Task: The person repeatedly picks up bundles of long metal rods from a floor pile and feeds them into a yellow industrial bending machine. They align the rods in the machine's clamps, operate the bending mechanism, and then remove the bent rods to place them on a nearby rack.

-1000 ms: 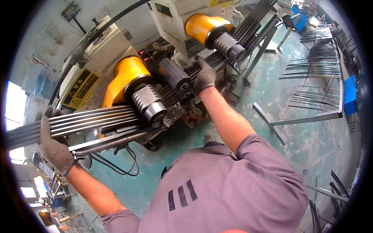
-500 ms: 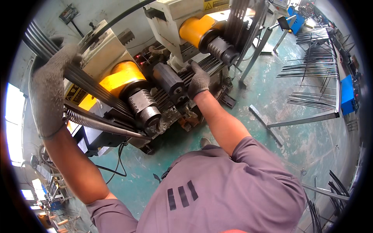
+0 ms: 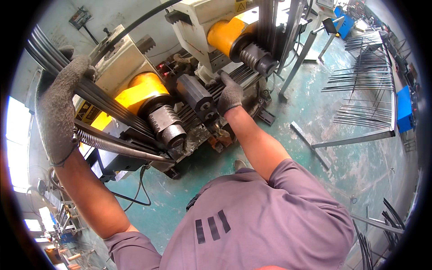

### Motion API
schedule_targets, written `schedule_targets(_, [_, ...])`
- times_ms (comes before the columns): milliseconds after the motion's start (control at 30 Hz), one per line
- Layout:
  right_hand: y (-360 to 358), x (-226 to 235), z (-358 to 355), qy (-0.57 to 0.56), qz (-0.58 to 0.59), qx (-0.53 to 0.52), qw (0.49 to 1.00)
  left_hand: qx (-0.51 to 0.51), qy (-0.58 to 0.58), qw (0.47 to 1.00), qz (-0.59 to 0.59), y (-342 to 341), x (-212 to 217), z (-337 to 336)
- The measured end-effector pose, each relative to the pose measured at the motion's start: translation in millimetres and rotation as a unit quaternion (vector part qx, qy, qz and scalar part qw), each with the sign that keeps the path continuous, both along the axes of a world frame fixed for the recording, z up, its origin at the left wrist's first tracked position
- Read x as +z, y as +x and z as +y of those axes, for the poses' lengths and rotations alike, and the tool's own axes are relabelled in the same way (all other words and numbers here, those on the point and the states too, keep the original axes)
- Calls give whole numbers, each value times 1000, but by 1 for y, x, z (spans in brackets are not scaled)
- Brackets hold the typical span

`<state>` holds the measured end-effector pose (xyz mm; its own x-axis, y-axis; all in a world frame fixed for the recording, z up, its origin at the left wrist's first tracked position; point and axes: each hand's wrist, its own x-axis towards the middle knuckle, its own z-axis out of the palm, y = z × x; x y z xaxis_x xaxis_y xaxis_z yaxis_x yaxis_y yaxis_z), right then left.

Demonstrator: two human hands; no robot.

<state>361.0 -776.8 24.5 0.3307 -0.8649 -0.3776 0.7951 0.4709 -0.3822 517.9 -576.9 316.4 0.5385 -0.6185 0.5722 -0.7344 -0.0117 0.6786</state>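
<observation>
In the head view you are feeding a bundle of long dark steel rods (image 3: 112, 105) through the grey ribbed machine rollers (image 3: 168, 126), your grey-gloved left hand (image 3: 58, 108) closed around it, your gloved right hand (image 3: 229, 94) pressing its far end, so likely next steadying both ends, a yellow triangular warning sticker (image 3: 87, 110) sitting just right of your left hand.

The person wears a short-sleeved grey-mauve shirt (image 3: 270, 225) with three short dark vertical bars (image 3: 213, 228) printed on the front; the sleeves end above the elbow, leaving both forearms bare. The left hand (image 3: 60, 108) is covered by a grey knitted work glove with a ribbed cuff at the wrist; the right hand (image 3: 230, 93) carries a matching grey knitted glove.
</observation>
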Motion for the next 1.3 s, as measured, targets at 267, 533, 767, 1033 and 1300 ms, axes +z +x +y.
schedule_targets(267, [1,3,0,8,-2,-12,1000,-13,9,999,34,3,2,0])
schedule_targets(533, [7,-18,-9,-10,4,-11,1000,29,44,998,-15,8,5,2])
schedule_targets(767, [7,-17,-9,-21,4,-11,1000,-33,45,998,9,13,10,2])
schedule_targets(1033, [5,-17,-7,-34,21,-2,999,27,-1,1000,11,-5,23,-4])
schedule_targets(1300, [6,-35,-11,-27,52,-6,998,72,-35,996,45,-3,25,3])
